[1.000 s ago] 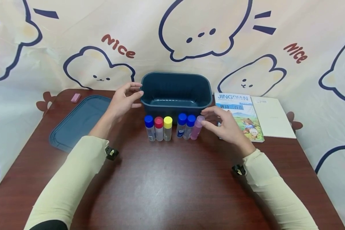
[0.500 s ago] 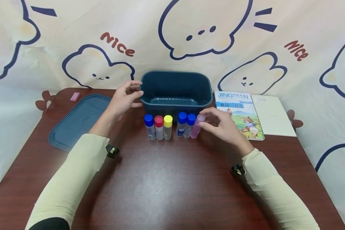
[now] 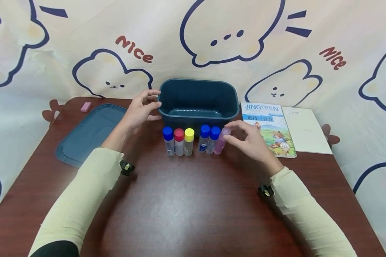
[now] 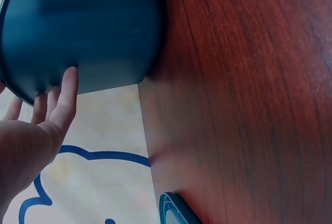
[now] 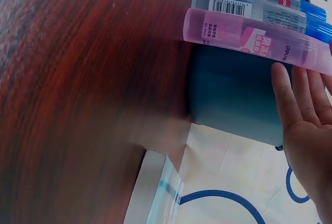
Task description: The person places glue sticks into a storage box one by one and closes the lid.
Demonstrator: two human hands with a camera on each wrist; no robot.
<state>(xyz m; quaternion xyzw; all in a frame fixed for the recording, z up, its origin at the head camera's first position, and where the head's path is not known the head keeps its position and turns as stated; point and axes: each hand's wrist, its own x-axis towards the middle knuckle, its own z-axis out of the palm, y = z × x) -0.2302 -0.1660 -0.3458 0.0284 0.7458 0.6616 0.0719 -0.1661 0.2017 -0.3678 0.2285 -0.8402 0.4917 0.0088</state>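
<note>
A dark teal plastic bin (image 3: 197, 123) stands at the back of the table. My left hand (image 3: 142, 109) touches its left end with the fingertips, fingers spread; in the left wrist view, the left hand's fingers (image 4: 66, 94) press against the bin wall. My right hand (image 3: 249, 140) pinches the cap of a pink liquid glue bottle (image 3: 220, 144), thumb in front and fingers behind. Beside it are two blue-capped glue bottles (image 3: 203, 141). Left of a small gap stand bottles with blue (image 3: 169, 142), red (image 3: 179, 142) and yellow (image 3: 188, 142) caps, all in front of the bin.
A teal lid (image 3: 90, 134) lies at the left, partly behind the left forearm. A pink eraser-like block (image 3: 85, 106) sits at the back left corner. An illustrated book (image 3: 281, 123) overlaps a pale booklet (image 3: 307, 132) at the right. A printed cloth (image 3: 167, 32) hangs behind the table.
The right hand has shifted slightly left, closer onto the pink bottle's cap. The left hand stays at the bin's end. The bottles keep their places; the camera view shifts a little.
</note>
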